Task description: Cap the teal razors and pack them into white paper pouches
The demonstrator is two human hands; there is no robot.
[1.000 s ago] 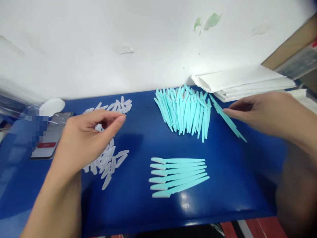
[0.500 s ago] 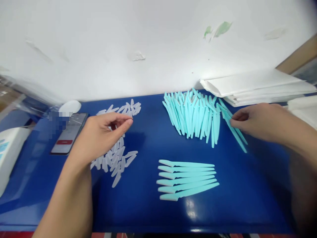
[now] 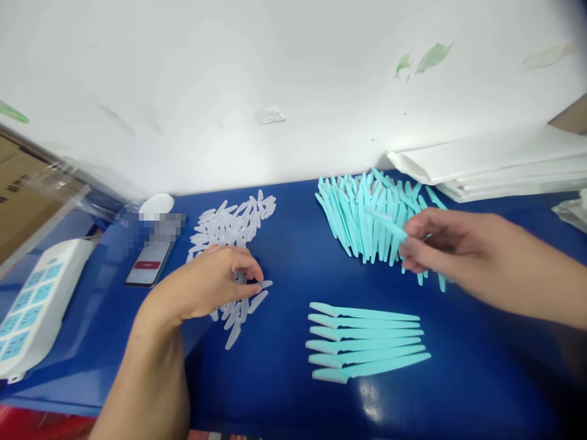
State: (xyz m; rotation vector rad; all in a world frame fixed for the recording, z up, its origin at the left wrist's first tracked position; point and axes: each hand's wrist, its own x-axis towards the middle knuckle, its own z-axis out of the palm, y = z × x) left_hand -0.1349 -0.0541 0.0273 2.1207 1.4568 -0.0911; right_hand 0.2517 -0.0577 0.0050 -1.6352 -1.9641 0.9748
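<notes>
My right hand (image 3: 440,241) pinches a turquoise eyebrow razor (image 3: 387,223) by its handle, the head pointing left. Below and behind it lies a heap of turquoise eyebrow razors (image 3: 348,211). My left hand (image 3: 229,275) is low over a pile of translucent white blade caps (image 3: 229,223), thumb and forefinger closed on one cap (image 3: 266,283). Part of the pile is hidden under that hand. Nearer the front edge, several razors (image 3: 367,343) lie side by side in a row, heads to the left.
A phone (image 3: 149,260) and a white round object (image 3: 156,206) lie left of the caps. Further left is a white power strip (image 3: 41,305) beside a cardboard box (image 3: 22,195). White folded packaging (image 3: 495,165) is stacked at the back right, against the wall.
My right hand has moved left and lifted a razor off the heap. My left hand has come down to the caps and closed on one. The view has shifted slightly left.
</notes>
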